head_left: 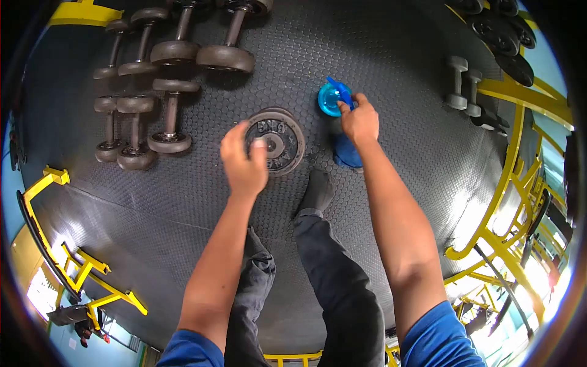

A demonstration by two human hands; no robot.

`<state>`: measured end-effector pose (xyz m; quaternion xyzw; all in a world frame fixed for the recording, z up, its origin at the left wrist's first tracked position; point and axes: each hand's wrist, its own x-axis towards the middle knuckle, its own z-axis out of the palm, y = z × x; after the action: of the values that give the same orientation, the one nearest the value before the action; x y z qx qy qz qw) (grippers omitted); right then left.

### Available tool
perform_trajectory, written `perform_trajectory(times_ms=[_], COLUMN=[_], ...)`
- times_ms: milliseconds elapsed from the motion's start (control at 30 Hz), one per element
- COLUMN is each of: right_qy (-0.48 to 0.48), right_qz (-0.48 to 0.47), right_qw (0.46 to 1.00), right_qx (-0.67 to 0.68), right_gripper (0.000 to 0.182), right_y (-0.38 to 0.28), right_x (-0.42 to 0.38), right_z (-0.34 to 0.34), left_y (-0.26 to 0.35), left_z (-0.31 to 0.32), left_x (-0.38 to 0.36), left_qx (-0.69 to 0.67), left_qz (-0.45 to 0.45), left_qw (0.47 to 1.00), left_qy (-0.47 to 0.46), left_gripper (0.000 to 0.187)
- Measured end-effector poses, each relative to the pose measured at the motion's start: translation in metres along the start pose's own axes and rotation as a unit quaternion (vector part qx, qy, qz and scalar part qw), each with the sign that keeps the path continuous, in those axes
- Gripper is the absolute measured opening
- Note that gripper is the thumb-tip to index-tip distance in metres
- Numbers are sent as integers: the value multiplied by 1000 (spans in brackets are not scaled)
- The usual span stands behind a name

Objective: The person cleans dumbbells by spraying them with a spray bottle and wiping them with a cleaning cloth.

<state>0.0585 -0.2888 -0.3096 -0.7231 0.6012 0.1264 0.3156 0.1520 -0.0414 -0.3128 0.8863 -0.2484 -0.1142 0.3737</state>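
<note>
Looking down from the head camera, I see my left hand (244, 160) hovering over a round iron weight plate (276, 140) that lies flat on the floor (379, 67). Its grip is loosely curled, fingers bent and thumb tucked near them, and I cannot tell whether it pinches anything small; it covers the plate's left edge. My right hand (359, 120) is closed around a blue spray bottle (335, 98), fingers wrapped at the neck below the trigger, the translucent blue top facing the camera. Just below that hand a blue cloth (347, 153) shows, partly hidden by the wrist, so I cannot tell whether the hand holds it.

The plate is dull grey, with raised lettering around a centre hole, and sits between the two hands. To the left stand several dumbbells (168, 116), dark, worn metal with round ends and thin bars, ranged in rows well apart from the plate. At upper right two small grey dumbbells (465, 92) rest near a yellow steel rack (520, 147) loaded with black plates (501, 30). My dark-socked foot (317, 191) points at the plate, just beside its lower edge, with dark trouser legs behind it.

The floor is black rubber matting, studded with a small honeycomb pattern. More yellow frames (79, 269) edge the room at lower left, and bright daylight glares in at lower right.
</note>
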Motion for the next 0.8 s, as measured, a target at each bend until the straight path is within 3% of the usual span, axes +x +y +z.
perform_trajectory(times_ms=[67,167,200,267,333,433,533,567,700,800], right_qy=[21,195,202,101,108,161,105,125,109,155], right_qz=[6,-118,-124,-149,-159,-286,-318,-366,-365,-359], right_qw=[1000,971,969,982,979,943,942,920,924,917], right_qx=[10,-73,-74,51,74,47,37,61,28,75], right_gripper=[41,41,41,40,38,30,23,25,23,23], right_y=[2,18,29,32,17,15,-1,-1,-16,-13], right_x=[-8,0,6,28,10,-5,-48,-63,-131,-161], right_z=[6,33,46,59,64,62,13,1,-48,-68], left_y=[-8,-13,-13,-17,-19,-18,-21,-21,-20,-16], left_z=[20,19,17,18,17,15,13,12,11,12], left_x=[-9,-10,-11,-9,-11,-14,-11,-11,-10,-10], left_qx=[26,11,20,39,25,21,25,17,0,3], left_qz=[68,100,96,108,96,97,88,73,35,25], left_qw=[997,993,994,991,993,992,992,995,998,997], left_qy=[38,59,49,63,63,75,85,69,54,72], left_gripper=[57,59,61,62,61,59,60,60,62,64])
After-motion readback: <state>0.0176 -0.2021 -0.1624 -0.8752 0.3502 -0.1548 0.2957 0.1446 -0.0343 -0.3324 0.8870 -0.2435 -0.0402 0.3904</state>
